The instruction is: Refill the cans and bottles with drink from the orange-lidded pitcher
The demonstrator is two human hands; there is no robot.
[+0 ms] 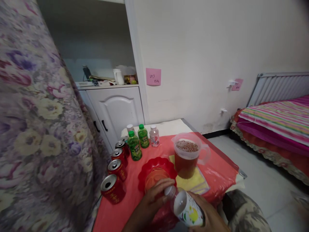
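My left hand (156, 195) is low in the middle, with its fingers closed around the white cap of a small clear plastic bottle (171, 192). In my right hand (209, 214) is a white cup (191, 211) with a yellow fruit print, tilted so its round end faces left, close beside the bottle. The bottle's lower part is hard to make out. Just beyond my left hand sits a red scalloped bowl (142, 177). Behind the cup, a clear pitcher (185, 164) of brown, foamy drink rests on a yellow cloth (198, 183).
Several red cans (113, 190) line the table's left side. Green-capped bottles (135, 148) and a clear bottle (154, 137) stand at the back. A red cover (116, 216) lies over the table. Floral curtain (48, 129) hangs left; a bed (277, 119) is right.
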